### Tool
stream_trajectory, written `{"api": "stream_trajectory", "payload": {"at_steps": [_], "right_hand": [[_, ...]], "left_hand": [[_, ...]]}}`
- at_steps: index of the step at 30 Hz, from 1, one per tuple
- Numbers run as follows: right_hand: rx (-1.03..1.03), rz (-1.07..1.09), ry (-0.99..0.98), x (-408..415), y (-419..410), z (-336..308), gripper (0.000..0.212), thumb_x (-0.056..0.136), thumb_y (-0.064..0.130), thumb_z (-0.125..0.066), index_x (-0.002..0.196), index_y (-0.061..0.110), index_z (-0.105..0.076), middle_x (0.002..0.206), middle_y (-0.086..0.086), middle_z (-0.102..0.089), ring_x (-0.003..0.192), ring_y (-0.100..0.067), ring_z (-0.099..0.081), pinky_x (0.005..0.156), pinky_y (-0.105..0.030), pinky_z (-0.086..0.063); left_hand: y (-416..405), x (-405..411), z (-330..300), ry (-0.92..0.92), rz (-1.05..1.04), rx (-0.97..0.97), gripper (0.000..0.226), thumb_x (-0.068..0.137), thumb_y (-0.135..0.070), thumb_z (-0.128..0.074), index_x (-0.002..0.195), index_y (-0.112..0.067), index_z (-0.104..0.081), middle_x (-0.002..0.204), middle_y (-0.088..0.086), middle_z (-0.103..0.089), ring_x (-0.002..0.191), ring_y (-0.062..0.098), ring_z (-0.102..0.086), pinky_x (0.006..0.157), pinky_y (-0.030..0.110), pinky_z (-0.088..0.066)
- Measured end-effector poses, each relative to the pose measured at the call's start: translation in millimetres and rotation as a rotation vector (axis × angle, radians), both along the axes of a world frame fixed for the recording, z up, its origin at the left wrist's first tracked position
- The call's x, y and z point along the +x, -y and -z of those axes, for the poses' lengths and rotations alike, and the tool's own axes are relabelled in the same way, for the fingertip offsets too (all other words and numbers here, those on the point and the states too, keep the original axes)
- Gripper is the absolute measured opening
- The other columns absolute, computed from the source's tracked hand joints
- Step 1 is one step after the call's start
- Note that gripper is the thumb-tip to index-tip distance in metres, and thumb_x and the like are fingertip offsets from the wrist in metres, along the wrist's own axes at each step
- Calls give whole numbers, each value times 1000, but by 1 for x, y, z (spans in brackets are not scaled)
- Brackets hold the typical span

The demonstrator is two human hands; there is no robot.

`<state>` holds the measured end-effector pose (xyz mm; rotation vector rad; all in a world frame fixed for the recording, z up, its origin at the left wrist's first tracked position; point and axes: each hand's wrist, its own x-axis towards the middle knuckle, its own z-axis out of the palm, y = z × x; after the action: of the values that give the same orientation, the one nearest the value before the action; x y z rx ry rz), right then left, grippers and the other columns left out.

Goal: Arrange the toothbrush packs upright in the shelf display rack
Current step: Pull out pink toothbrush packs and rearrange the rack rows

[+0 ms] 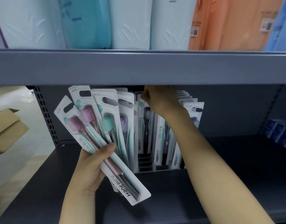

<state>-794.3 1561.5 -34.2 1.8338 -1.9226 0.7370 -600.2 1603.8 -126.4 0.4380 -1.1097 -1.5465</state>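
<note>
Head view shows my left hand (92, 168) holding a fan of packs (97, 135), thumb pressed across their fronts and fingers curled behind. They lean left, tilted, in front of the rack (155, 168) and not yet in it. My right hand (158, 99) is up under the lip of the upper shelf (139, 68), fingers curled and pinching the top of one pack (145, 126) that stands in a middle slot of the rack. More packs stand upright in the slots to the right, and a few lean at the rack's left side.

As I judge it, the step in hand is seating this one pack straight. To do it well I would keep the pinch high on the card, where it is stiff, and steer the bottom edge down between the dividers, letting go only once it stands without leaning on its neighbour. There looks to be little room under the shelf lip, so I would keep my knuckles low and work the pack in at a slight forward tilt. The fan in my left hand should stay clear of the slot mouth, or its corners may snag the row and tip packs over.

A cardboard box (6, 126) sits off to the left, and blue goods (279, 133) lie at the shelf's right end.
</note>
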Motion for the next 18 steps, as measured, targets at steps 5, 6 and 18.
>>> {"api": "stream_trajectory", "payload": {"at_steps": [5, 6, 18], "right_hand": [[-12, -6, -40, 1, -2, 0, 21, 96, 23, -50, 103, 6, -61, 114, -12, -63, 111, -32, -56, 95, -37, -42], [-22, -5, -45, 1, -2, 1, 20, 96, 21, -50, 102, 6, -61, 113, -12, -63, 110, -33, -56, 94, -36, -41], [141, -107, 359, -1, -9, -11, 24, 99, 19, -44, 76, 11, -46, 62, 5, -41, 56, -1, -35, 67, -17, -27]], "left_hand": [[-3, 1, -4, 10, -29, 4, 46, 56, 11, -64, 67, -31, -77, 69, -5, -73, 63, 9, -70, 51, 23, -55], [-3, 1, -3, 2, -22, -9, 43, 58, 7, -62, 69, -31, -77, 70, -5, -73, 65, 9, -71, 52, 23, -56], [-6, -1, -5, 3, -32, -20, 45, 59, 11, -64, 68, -30, -77, 71, -3, -73, 65, 10, -71, 52, 25, -56]]}}
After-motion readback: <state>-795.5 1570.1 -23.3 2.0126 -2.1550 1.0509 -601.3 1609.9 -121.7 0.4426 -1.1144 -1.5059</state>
